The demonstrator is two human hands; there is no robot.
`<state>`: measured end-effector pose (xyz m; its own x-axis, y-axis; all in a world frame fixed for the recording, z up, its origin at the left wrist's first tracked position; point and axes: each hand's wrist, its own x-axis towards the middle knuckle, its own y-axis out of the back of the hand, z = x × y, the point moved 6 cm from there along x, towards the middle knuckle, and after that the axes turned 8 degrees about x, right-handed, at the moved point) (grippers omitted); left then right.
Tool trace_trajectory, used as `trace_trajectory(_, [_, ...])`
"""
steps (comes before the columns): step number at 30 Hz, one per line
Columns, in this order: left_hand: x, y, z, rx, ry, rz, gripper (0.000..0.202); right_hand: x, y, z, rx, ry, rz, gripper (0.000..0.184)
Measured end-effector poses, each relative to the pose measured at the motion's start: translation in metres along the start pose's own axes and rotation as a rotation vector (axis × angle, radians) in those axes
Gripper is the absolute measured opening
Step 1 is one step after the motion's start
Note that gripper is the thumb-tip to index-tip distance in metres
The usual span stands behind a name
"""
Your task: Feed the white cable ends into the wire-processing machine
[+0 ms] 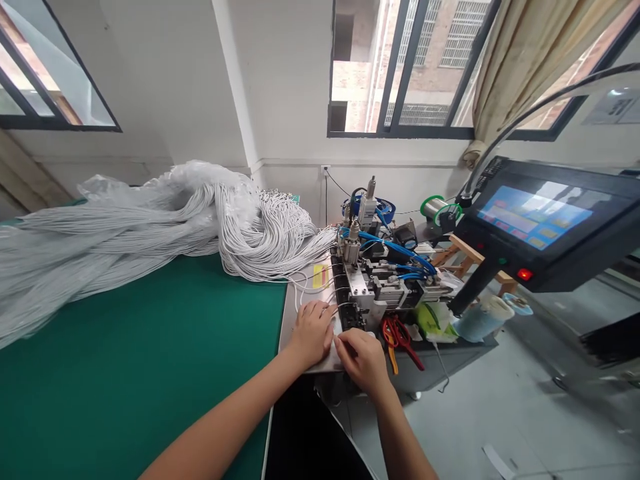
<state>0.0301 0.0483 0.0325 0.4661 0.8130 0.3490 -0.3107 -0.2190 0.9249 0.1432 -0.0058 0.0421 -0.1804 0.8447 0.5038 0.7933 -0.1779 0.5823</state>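
Note:
My left hand [314, 335] rests over the metal plate [289, 327] at the front of a benchtop machine [367, 280]. Its fingers curl round a white cable [295, 293] that loops down from the bundle behind. Close beside it, my right hand [364, 360] is closed, thumb and forefinger pinched together at the near end of the black track [350, 313]. What lies in that pinch is too small to make out. Several white cable ends lead across the plate into the track, just beyond my fingertips. A yellow label [321, 276] sits on the plate.
A large bundle of white cables [265, 233], partly in clear plastic, lies on the green table [200, 347]. Red-handled pliers [403, 340], a green packet [434, 320] and a blue roll [483, 321] are right of the machine. A control screen [537, 213] hangs above; a wire spool [440, 210] stands behind.

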Motion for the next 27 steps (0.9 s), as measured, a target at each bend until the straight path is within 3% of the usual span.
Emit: trace_trajectory(27, [0.0021, -0.0011, 0.0033, 0.112, -0.061, -0.049, 0.033, -0.0015, 0.0052, 0.0003, 0.133, -0.002, 0.067, 0.02])
